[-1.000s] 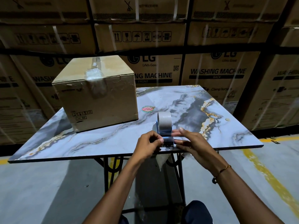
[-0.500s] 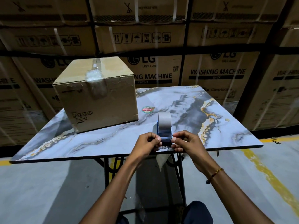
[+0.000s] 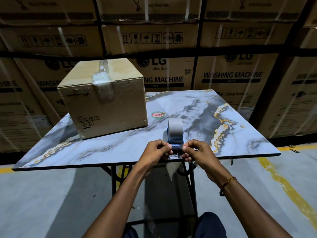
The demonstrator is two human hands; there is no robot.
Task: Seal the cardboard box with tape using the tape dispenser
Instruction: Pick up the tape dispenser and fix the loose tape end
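Note:
A brown cardboard box [image 3: 109,107] stands on the left part of the marble table [image 3: 223,121], its flaps closed, with clear crumpled tape along the top seam and down its near face. A blue tape dispenser [image 3: 175,134] with a grey roll stands near the table's front edge. My left hand [image 3: 157,152] and my right hand [image 3: 197,152] pinch at the dispenser's near end from either side, fingers curled. A loose strip of clear tape [image 3: 172,169] hangs below the table edge between the hands.
Stacked washing machine cartons [image 3: 231,78] wall off the space behind the table. A round red sticker [image 3: 157,115] lies on the table beyond the dispenser. Black metal table legs [image 3: 188,177] and a yellow floor line [image 3: 283,184] are below.
My right hand's fingers curled in from a flat spread to a pinch at the dispenser's end. The left hand stayed in place. The box has not moved.

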